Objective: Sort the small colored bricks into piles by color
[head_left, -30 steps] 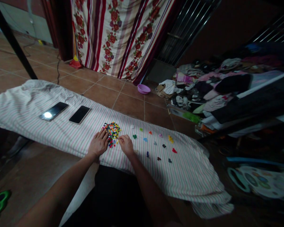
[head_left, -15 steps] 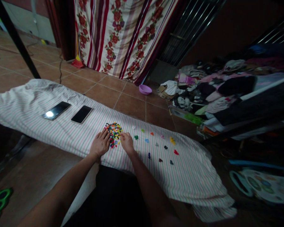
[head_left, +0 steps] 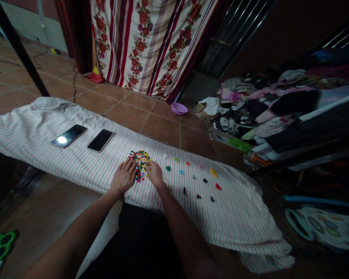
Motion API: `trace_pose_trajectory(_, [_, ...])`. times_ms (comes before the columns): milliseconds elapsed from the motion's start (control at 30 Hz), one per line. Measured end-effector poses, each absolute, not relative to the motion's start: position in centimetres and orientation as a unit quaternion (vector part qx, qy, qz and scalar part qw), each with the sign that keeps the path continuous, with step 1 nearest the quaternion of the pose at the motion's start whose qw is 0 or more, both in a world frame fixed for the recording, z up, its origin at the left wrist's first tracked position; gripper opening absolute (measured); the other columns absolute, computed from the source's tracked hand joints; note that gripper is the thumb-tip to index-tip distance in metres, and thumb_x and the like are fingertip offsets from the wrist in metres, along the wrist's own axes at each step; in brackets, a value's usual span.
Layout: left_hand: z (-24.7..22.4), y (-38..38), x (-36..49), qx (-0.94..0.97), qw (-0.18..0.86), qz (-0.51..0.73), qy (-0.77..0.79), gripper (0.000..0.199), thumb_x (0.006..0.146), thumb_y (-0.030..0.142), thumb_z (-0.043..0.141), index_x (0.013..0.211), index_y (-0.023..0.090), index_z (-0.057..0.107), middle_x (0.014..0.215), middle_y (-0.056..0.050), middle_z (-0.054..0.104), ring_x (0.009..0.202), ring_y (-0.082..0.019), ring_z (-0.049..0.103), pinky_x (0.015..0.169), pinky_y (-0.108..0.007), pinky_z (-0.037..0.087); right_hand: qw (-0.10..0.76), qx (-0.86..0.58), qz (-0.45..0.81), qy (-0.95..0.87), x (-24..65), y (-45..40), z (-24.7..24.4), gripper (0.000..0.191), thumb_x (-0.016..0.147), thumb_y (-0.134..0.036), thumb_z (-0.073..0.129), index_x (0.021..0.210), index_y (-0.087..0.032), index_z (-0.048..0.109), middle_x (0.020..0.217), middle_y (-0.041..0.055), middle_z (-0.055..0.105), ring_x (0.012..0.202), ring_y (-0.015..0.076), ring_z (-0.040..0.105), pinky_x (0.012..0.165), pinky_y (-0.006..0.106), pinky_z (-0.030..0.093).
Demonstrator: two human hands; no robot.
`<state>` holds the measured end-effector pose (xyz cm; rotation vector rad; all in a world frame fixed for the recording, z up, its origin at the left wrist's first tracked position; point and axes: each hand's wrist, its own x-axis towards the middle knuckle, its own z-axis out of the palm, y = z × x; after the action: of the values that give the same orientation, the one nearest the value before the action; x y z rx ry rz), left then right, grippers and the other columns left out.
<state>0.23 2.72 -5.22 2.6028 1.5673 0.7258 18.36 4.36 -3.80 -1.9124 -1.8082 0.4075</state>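
A heap of small mixed-colour plastic pieces [head_left: 139, 159] lies on a striped cloth [head_left: 84, 166]. At the heap's left edge my left hand [head_left: 124, 176] rests flat, fingers stretched out and touching the nearest pieces. My right hand [head_left: 154, 173] is at the heap's right edge with thumb and fingertips pinched together. Whatever is between those fingertips is too small to make out. To the right, little single-colour clusters are spread apart, among them a dark green cluster [head_left: 168, 168], a light blue cluster [head_left: 181, 172], a yellow cluster [head_left: 213, 172] and a red cluster [head_left: 218, 186].
Two phones, one lit by a glare [head_left: 69, 135] and one dark [head_left: 101, 140], lie on the cloth's left part. Beyond on the tiled floor are a purple basin [head_left: 179, 109] and a hanging floral curtain [head_left: 154, 46]. Clothes [head_left: 267, 104] are piled at the right.
My right hand has shifted slightly left against the heap, its fingertips still pinched. My left hand has stayed in place. The view has moved very slightly.
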Motion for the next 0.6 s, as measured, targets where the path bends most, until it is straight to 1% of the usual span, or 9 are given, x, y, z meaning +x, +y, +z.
trace_pose_trajectory(233, [-5.3,2.7,0.2,0.832,-0.003,0.246,0.497,0.046,0.096,0.032,0.034,0.132,0.015,0.057,0.145,-0.015,0.052,0.141,-0.029,0.040,0.111,-0.048,0.039,0.201,-0.738,0.163,-0.623,17.6,5.0,-2.4,0.012,0.084,-0.018,0.059,0.093,-0.025,0.065,0.095,0.0021,0.069,0.090,0.0163,0.062,0.078,0.026,0.044])
trace_pose_trajectory(367, [-5.3,2.7,0.2,0.833,-0.009,0.240,0.498,0.047,0.097,0.033,0.033,0.131,0.013,0.058,0.145,-0.016,0.052,0.140,-0.030,0.041,0.110,-0.046,0.040,0.188,-0.762,0.176,-0.594,17.1,5.2,-2.1,0.011,0.082,-0.020,0.061,0.090,-0.024,0.065,0.094,0.0026,0.070,0.088,0.0168,0.063,0.076,0.026,0.045])
trace_pose_trajectory(433, [-5.4,2.7,0.2,0.834,-0.010,0.239,0.497,0.047,0.096,0.033,0.034,0.130,0.012,0.058,0.144,-0.017,0.052,0.140,-0.030,0.041,0.110,-0.047,0.040,0.191,-0.768,0.177,-0.585,16.9,5.1,-2.0,0.013,0.082,-0.020,0.060,0.093,-0.024,0.066,0.096,0.0032,0.070,0.089,0.0170,0.064,0.077,0.026,0.046])
trace_pose_trajectory(600, [-5.6,2.8,0.1,0.836,-0.015,0.247,0.490,0.048,0.096,0.033,0.034,0.129,0.010,0.059,0.143,-0.017,0.053,0.140,-0.031,0.041,0.110,-0.047,0.040,0.233,-0.757,0.163,-0.589,17.0,4.7,-2.1,0.025,0.085,-0.021,0.056,0.106,-0.024,0.070,0.099,0.0042,0.070,0.093,0.0169,0.064,0.081,0.025,0.046])
